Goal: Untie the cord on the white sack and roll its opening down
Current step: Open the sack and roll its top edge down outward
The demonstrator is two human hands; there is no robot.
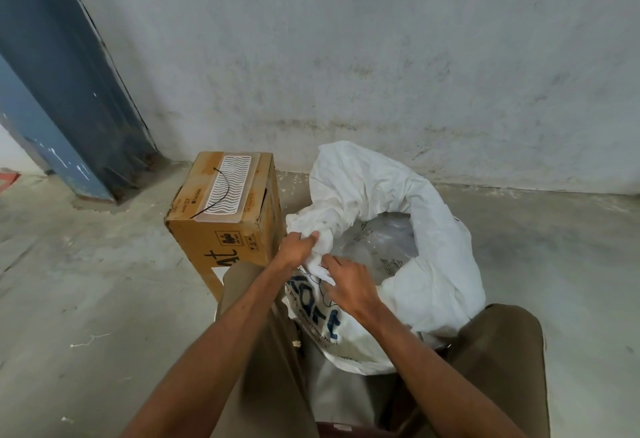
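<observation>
The white sack (398,229) stands between the person's knees, soft and crinkly, best gripped at its bunched rim, where the left hand (298,247) and right hand (349,281) fingers pinch it.

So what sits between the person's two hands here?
In the head view, a bunched fold of the white woven sack's rim sits between the left hand and right hand; both grip it.

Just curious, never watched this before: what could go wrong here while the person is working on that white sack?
1. Both the left hand and right hand grip one bunched spot of the white woven sack; a hard pull might tear it.
2. The far rim stands tall and floppy; it may fall over the clear plastic inside.
</observation>
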